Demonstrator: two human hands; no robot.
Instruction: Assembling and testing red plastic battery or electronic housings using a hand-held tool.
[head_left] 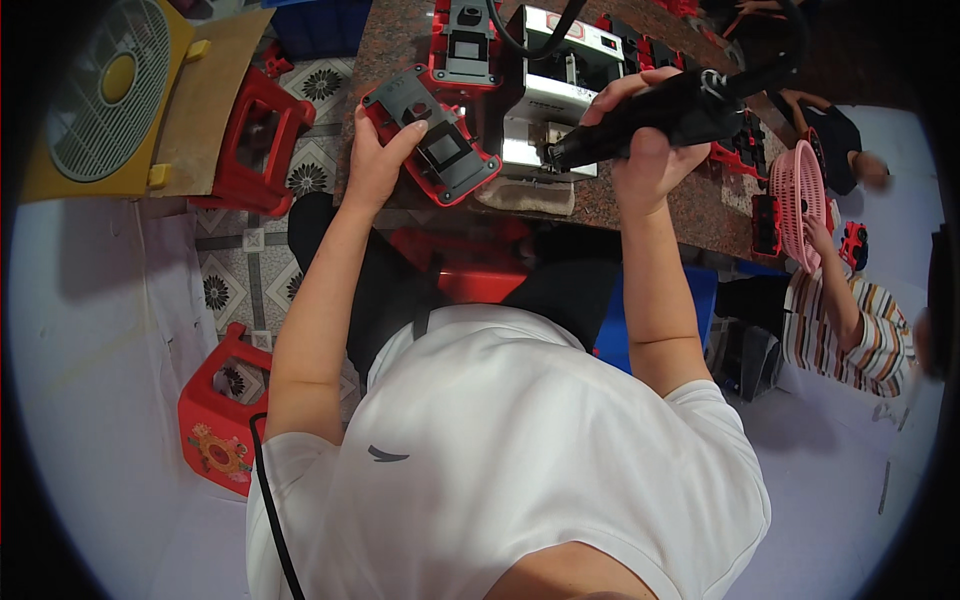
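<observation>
Gripping a red-edged grey casing (pixel 440 155) with left hand (pixel 380 157), right hand (pixel 652 168) wrapped around black tool (pixel 650 118), lettered white machine (pixel 552 106), pink basket (pixel 793 190).

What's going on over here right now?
The person's left hand holds a red-and-gray casing; another such casing lies on the table beyond it. The right hand grips what looks like a black electric screwdriver, its tip at a white boxy machine. To the right, a co-worker's hand is at a pink plastic basket.
</observation>
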